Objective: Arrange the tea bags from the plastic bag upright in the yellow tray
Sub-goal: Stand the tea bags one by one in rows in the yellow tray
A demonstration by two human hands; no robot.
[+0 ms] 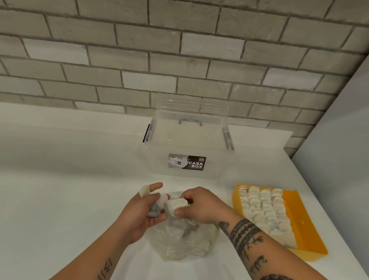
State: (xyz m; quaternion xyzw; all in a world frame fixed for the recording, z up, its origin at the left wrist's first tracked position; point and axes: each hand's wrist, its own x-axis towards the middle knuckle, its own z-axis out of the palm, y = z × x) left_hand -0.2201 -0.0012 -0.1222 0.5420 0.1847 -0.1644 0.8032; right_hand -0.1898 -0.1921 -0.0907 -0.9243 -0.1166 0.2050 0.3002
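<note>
A clear plastic bag with pale tea bags inside lies on the white counter in front of me. My right hand pinches a small stack of white tea bags just above the bag's mouth. My left hand grips the bunched rim of the bag, and one more tea bag is wedged between two of its raised fingers. The yellow tray sits to the right, its left part packed with several rows of upright tea bags; its right strip is bare.
A clear lidded storage box with a "CASA BOX" label stands behind the bag against the brick wall. The counter's right edge runs diagonally past the tray, next to a grey wall panel.
</note>
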